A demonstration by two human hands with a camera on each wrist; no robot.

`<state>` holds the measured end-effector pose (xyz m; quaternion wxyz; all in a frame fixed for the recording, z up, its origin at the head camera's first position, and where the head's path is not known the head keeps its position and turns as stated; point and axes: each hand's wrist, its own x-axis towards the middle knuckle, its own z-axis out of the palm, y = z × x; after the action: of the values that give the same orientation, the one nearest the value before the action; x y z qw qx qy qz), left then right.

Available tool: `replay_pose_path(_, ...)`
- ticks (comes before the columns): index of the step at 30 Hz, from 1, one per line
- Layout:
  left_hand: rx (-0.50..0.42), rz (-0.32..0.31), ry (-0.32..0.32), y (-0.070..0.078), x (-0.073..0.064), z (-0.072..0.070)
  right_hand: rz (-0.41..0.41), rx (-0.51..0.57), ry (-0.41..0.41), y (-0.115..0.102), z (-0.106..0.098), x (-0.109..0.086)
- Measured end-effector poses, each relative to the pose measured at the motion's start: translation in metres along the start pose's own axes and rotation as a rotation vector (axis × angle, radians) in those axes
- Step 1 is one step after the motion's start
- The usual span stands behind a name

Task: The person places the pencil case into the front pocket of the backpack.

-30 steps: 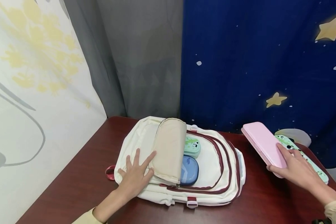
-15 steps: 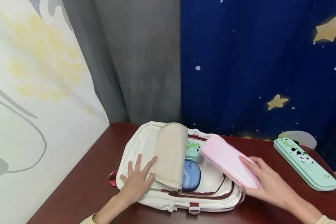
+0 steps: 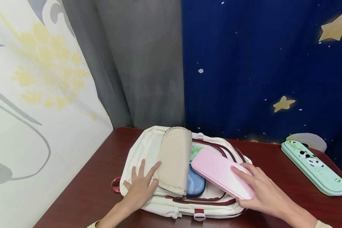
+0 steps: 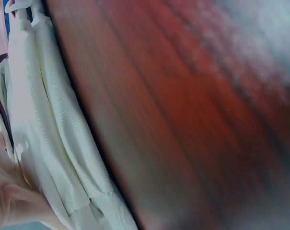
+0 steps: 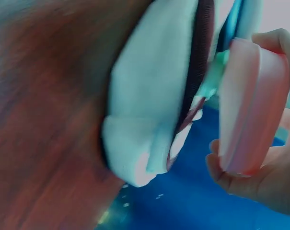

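Note:
A white backpack (image 3: 142, 148) with dark red zips lies on the table, its front pocket flap (image 3: 175, 161) folded back to the left. My left hand (image 3: 141, 188) rests on the bag with fingers spread straight, thumb and forefinger touching the flap's edge. With my right hand (image 3: 262, 190) I grip a pink pencil case (image 3: 220, 171) by its near right end, held tilted over the open pocket. Under its far end, a blue case (image 3: 196, 183) and a green panda-print case (image 3: 195, 151) show partly in the pocket. In the right wrist view, thumb and fingers hold the pink pencil case (image 5: 255, 110).
A long mint-green panda pencil case (image 3: 313, 167) lies at the table's right side. Grey and blue star-printed curtains (image 3: 245, 79) hang behind the dark red table (image 3: 94, 177). A patterned white wall (image 3: 45, 110) borders the left.
My right hand has carried the pink pencil case leftward from beside the mint-green case to above the backpack's open pocket. My left hand has stayed on the bag by the flap.

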<state>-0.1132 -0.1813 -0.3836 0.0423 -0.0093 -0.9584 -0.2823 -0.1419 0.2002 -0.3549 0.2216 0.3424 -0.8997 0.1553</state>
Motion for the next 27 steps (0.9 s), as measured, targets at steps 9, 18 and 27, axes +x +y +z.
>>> replay_pose_path(9,-0.105,-0.033,-0.067,0.001,-0.001,-0.007,-0.006,0.006,-0.04,-0.01,0.002,0.005)
replay_pose_path(18,-0.118,-0.013,-0.131,-0.003,0.003,-0.014,-0.049,-0.003,-0.052,-0.011,0.007,0.006)
replay_pose_path(27,-0.106,-0.001,-0.149,-0.003,0.003,-0.012,-0.083,-0.005,-0.091,-0.005,0.008,0.006)
